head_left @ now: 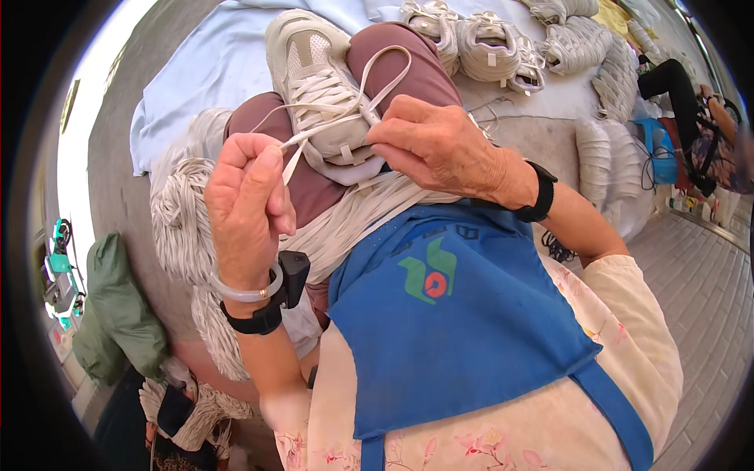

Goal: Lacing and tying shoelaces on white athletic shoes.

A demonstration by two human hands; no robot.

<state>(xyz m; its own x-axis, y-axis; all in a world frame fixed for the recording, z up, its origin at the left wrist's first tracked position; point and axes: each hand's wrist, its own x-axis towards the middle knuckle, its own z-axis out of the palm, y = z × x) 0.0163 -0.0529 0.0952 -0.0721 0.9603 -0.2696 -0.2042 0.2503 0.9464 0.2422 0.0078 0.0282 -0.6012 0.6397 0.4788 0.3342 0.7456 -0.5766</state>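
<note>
A beige sneaker (pixel 334 145) rests across my lap, its toe pointing away from me and its laces criss-crossed over the tongue. My left hand (pixel 250 192) pinches a pale flat shoelace (pixel 294 141) between thumb and fingertips, left of the shoe's collar. At the collar's right side, my right hand (pixel 452 149) is closed, its fingertips on the lace where a loose loop stands up over my knee. Its fingers partly hide what they grip. A thick bundle of pale laces (pixel 369 220) lies across my lap, below the shoe.
More laced sneakers (pixel 487 49) stand on a pale cloth at the far right, near rows of stacked shoes (pixel 577 45). Lace bundles (pixel 184 216) hang at my left. A green sack (pixel 118 306) lies further left. Another person (pixel 719 133) sits at the right edge beside a blue container (pixel 654 149).
</note>
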